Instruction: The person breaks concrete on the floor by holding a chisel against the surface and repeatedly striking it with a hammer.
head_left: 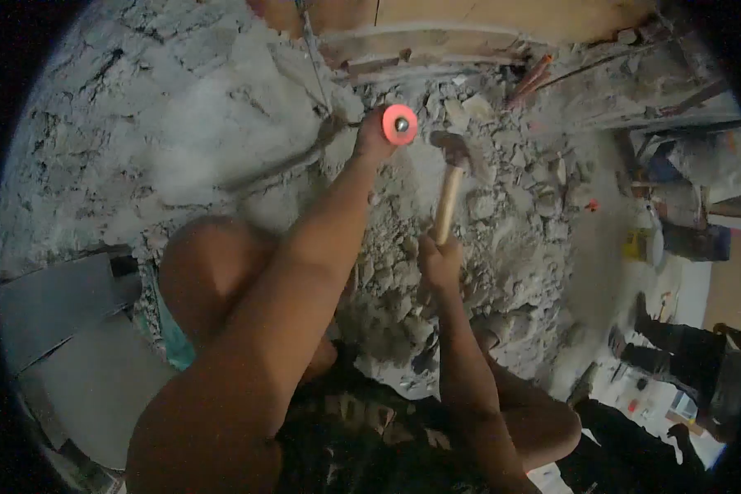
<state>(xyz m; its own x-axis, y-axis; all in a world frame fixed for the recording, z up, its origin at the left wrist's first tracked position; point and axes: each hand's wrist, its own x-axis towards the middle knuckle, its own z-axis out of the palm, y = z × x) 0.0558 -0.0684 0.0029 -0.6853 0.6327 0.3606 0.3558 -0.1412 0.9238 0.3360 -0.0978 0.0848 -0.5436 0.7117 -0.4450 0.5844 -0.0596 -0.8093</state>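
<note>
My left hand (372,138) is closed round a chisel whose round pink-red guard (389,118) faces the camera, with the metal end showing at its centre. The chisel's tip is hidden beneath the hand. In my right hand (440,262) is the lower part of the light wooden handle of a hammer (447,202). The hammer's dark head (453,148) is just right of the guard and apart from it, slightly blurred. Broken grey rubble (403,284) lies below and around both hands.
A rough grey wall or rock face (222,107) stands at the left, with grey panels (90,362) at lower left. Wooden boards (469,20) run along the top. At the right are a yellow container (635,245) and another person's dark-clothed legs (675,346).
</note>
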